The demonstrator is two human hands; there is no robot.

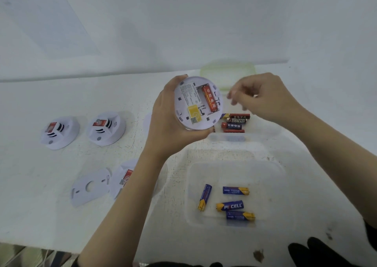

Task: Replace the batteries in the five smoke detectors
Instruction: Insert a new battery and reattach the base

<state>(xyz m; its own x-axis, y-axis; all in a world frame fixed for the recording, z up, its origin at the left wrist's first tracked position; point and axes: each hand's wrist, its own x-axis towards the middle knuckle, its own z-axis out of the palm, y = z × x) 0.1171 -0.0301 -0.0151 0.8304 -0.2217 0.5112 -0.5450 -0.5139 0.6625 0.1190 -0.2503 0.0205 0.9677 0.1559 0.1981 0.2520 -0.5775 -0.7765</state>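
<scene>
While the left hand [163, 124] grips a white smoke detector [196, 105] by its rim and holds it above the white table [40, 205] with its back turned to the camera, the open battery bay shows one red battery [210, 98] seated along its right side. The right hand [263, 95] hovers just right of the detector with its fingers curled and blurred, so I cannot tell whether they pinch anything. Just below that hand, a heap of red and black batteries [235, 122] lies on the table. Nearer the person, a clear plastic box [285, 175] holds four blue-and-yellow batteries [230, 205]. Two more detectors [60, 132] sit face up at the left, well apart from the hands. A round mounting plate [90, 187] lies in front of them, beside a further detector [124, 177] partly hidden by the left forearm.
</scene>
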